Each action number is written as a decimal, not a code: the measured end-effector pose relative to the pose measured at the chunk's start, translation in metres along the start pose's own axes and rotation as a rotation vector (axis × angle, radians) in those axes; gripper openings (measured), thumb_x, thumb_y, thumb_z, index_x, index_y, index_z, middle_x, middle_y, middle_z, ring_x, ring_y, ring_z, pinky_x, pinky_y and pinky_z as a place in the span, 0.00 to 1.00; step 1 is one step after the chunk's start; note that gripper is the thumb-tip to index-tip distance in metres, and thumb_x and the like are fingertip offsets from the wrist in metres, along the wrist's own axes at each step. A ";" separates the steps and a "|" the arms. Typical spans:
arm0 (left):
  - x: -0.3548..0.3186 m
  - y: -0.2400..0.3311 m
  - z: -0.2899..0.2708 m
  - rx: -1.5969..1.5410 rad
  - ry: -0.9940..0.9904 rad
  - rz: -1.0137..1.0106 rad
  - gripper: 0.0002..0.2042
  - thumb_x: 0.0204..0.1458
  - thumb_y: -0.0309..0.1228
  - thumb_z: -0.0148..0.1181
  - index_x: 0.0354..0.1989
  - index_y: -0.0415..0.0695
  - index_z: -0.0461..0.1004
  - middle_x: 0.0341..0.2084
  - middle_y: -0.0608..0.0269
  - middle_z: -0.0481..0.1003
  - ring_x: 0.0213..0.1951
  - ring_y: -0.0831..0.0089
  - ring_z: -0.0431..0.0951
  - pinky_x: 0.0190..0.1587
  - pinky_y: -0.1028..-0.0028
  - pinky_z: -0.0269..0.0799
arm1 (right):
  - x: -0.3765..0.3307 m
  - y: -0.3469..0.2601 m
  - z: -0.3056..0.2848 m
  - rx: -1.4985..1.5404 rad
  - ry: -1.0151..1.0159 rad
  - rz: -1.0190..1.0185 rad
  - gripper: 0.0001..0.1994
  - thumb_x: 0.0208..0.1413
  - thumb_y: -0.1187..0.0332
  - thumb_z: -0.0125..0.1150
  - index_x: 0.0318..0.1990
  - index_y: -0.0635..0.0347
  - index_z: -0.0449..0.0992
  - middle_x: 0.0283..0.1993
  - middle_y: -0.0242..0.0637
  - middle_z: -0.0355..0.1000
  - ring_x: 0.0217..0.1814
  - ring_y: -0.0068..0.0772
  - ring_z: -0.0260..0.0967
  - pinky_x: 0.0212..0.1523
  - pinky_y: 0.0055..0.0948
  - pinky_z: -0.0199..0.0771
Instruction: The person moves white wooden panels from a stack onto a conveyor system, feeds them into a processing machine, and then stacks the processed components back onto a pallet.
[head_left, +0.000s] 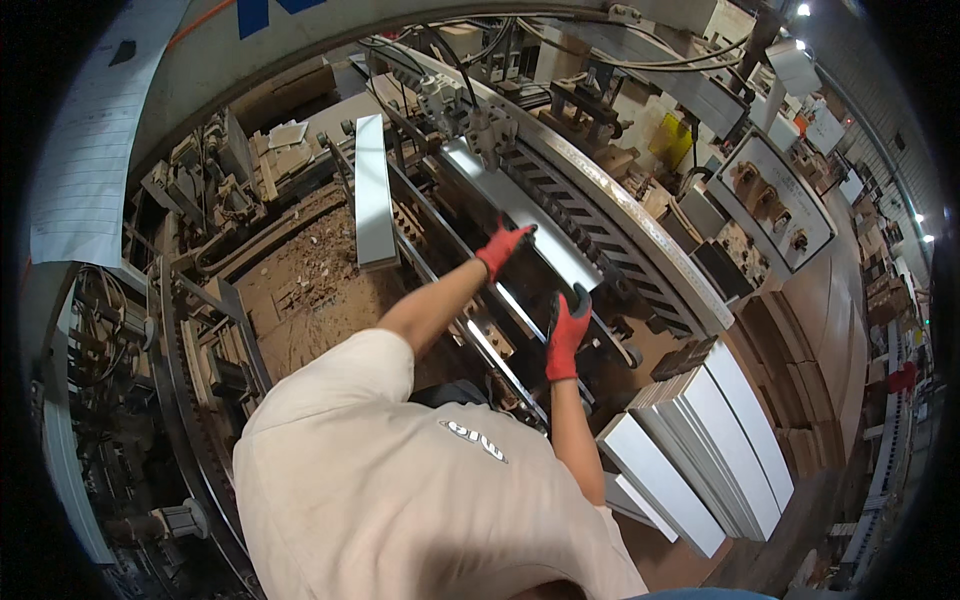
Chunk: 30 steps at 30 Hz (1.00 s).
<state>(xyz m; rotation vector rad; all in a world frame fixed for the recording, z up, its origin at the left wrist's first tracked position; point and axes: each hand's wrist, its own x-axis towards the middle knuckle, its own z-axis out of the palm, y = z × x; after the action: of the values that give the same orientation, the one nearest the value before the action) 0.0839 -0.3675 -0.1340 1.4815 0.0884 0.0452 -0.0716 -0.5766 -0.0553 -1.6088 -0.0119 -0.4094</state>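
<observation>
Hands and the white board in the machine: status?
Left hand at white board, contact unclear. Right hand open, by board's right end. Dark slatted strip along board's far side.

This looked like a factory-style woodworking workshop: cables [650,67] hung over machinery [485,125] with a slotted rail [600,222], white panels [722,450] and brown boards [795,370] sat in stacks, chip-like debris [305,270] lay scattered, lamps [803,10] shone far off, and the hands [567,335] wore red work gloves [503,248]

Your board [520,206] is long, narrow and straight-edged, its upward face white and catching the light toward its near end. It lies face up on your side of the slatted rail [600,238], just beside it and roughly parallel, running far left to near right.
</observation>
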 end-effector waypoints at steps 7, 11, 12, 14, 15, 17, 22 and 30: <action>-0.156 0.093 0.076 -0.400 0.624 -0.016 0.20 0.56 0.28 0.58 0.56 0.45 0.61 0.25 0.67 0.70 0.20 0.80 0.66 0.21 0.76 0.63 | -0.084 -0.066 -0.049 0.231 -0.265 0.182 0.20 0.59 0.78 0.55 0.59 0.67 0.66 0.55 0.40 0.69 0.54 0.28 0.68 0.55 0.26 0.68; -0.231 0.127 0.025 -0.226 0.643 -0.064 0.23 0.58 0.31 0.57 0.61 0.46 0.61 0.24 0.68 0.70 0.20 0.80 0.67 0.21 0.76 0.64 | -0.096 -0.042 -0.071 0.160 -0.214 0.116 0.22 0.58 0.80 0.57 0.60 0.67 0.65 0.56 0.40 0.69 0.57 0.30 0.68 0.58 0.28 0.68; -0.244 0.132 0.008 -0.155 0.676 -0.078 0.25 0.58 0.31 0.58 0.64 0.46 0.59 0.24 0.69 0.70 0.20 0.81 0.67 0.21 0.76 0.64 | -0.096 -0.038 -0.074 0.197 -0.195 0.144 0.22 0.58 0.80 0.57 0.60 0.67 0.65 0.56 0.40 0.69 0.58 0.31 0.68 0.58 0.28 0.68; -0.254 0.130 -0.037 -0.021 0.689 0.017 0.28 0.58 0.33 0.59 0.66 0.43 0.58 0.25 0.67 0.71 0.20 0.81 0.67 0.20 0.76 0.63 | -0.098 -0.030 -0.078 0.205 -0.177 0.175 0.21 0.58 0.80 0.57 0.60 0.67 0.66 0.57 0.40 0.69 0.57 0.30 0.69 0.57 0.27 0.69; -0.251 0.139 -0.057 0.090 0.715 0.013 0.29 0.58 0.33 0.59 0.66 0.42 0.57 0.25 0.67 0.71 0.20 0.82 0.66 0.20 0.77 0.63 | -0.098 -0.036 -0.079 0.186 -0.192 0.151 0.21 0.58 0.80 0.57 0.60 0.68 0.66 0.56 0.41 0.69 0.56 0.30 0.69 0.56 0.27 0.69; -0.234 0.138 -0.119 0.388 0.699 0.215 0.28 0.58 0.36 0.57 0.63 0.33 0.61 0.38 0.54 0.77 0.36 0.69 0.76 0.41 0.71 0.72 | -0.097 -0.043 -0.076 0.194 -0.230 0.140 0.21 0.58 0.80 0.57 0.59 0.68 0.66 0.55 0.40 0.70 0.55 0.28 0.70 0.55 0.27 0.70; -0.188 0.190 -0.187 0.573 0.749 0.030 0.22 0.57 0.39 0.56 0.54 0.35 0.73 0.39 0.52 0.80 0.37 0.65 0.80 0.42 0.68 0.72 | -0.094 -0.038 -0.070 0.196 -0.289 0.143 0.21 0.57 0.80 0.56 0.59 0.67 0.67 0.54 0.38 0.71 0.52 0.25 0.70 0.54 0.25 0.70; -0.128 0.099 -0.304 0.868 0.728 -0.032 0.20 0.54 0.45 0.53 0.45 0.42 0.78 0.36 0.47 0.80 0.40 0.52 0.80 0.42 0.58 0.72 | -0.109 -0.063 -0.109 0.109 -0.285 0.098 0.24 0.53 0.78 0.61 0.59 0.66 0.68 0.51 0.41 0.74 0.54 0.29 0.71 0.55 0.27 0.69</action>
<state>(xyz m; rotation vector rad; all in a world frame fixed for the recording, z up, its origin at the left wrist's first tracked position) -0.0674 -0.0675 -0.0577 2.2597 0.8026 0.5811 -0.2167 -0.6502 -0.0212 -1.5411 -0.1686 -0.0997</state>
